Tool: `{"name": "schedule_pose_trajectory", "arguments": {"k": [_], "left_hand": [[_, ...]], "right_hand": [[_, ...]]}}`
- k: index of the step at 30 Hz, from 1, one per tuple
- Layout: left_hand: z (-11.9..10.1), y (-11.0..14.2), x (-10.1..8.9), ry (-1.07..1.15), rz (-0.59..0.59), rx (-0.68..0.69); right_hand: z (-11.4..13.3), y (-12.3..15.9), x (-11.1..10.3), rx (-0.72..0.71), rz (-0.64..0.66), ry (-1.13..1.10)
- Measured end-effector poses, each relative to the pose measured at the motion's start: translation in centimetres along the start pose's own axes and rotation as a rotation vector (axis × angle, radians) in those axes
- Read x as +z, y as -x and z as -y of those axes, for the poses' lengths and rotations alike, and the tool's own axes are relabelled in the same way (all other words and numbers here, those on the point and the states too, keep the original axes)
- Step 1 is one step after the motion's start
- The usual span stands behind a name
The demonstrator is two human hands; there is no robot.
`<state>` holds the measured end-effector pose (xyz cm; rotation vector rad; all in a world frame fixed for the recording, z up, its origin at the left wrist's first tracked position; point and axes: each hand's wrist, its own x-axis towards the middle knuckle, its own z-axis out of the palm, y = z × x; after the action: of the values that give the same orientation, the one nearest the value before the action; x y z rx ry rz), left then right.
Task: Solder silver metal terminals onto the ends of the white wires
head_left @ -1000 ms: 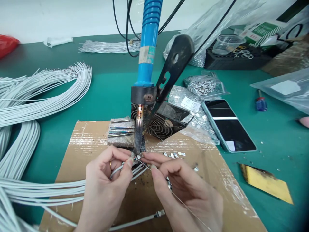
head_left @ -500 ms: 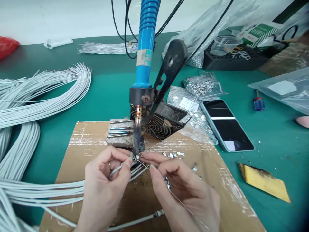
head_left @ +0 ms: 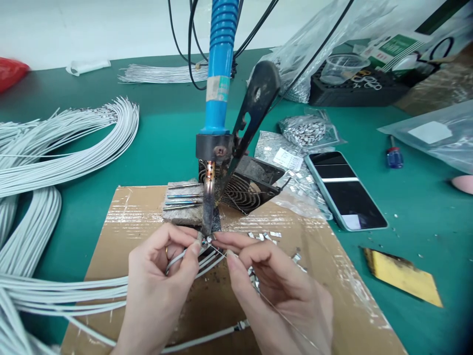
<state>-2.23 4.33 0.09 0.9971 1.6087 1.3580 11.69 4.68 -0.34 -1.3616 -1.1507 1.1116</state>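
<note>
A blue-handled soldering iron is fixed in a black metal bracket, its tip pointing down between my hands. My left hand pinches the end of a white cable right below the tip. A small metal connector sits at that cable end, partly hidden by fingertips. In my right hand, thumb and fingers grip a thin solder wire, which runs up to the connector. Several small metal connectors are also tucked in the right palm.
White cable bundles cover the left side. A cardboard sheet lies under the hands, with loose metal pieces on it. Behind are a small fan and a grey block with metal rods. A phone and yellow sponge lie right.
The view has shifted slightly, so the iron and the things on the right appear a little further left. Both hands keep their grips beneath the tip.
</note>
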Motion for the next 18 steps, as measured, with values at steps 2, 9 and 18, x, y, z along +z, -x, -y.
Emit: {"name": "schedule_pose_trajectory", "arguments": {"k": [2,9,18], "left_hand": [[-0.07,0.00,0.13,0.012,-0.021,-0.005],[-0.30,-0.27,0.26,-0.003,0.004,-0.019],[-0.51,-0.27,0.54,-0.027,-0.004,0.002]], "right_hand": [[0.01,-0.01,0.02,0.005,0.001,-0.009],[-0.16,-0.11,0.05,0.010,0.003,-0.017],[-0.11,-0.13,-0.06,-0.006,-0.003,-0.002]]}}
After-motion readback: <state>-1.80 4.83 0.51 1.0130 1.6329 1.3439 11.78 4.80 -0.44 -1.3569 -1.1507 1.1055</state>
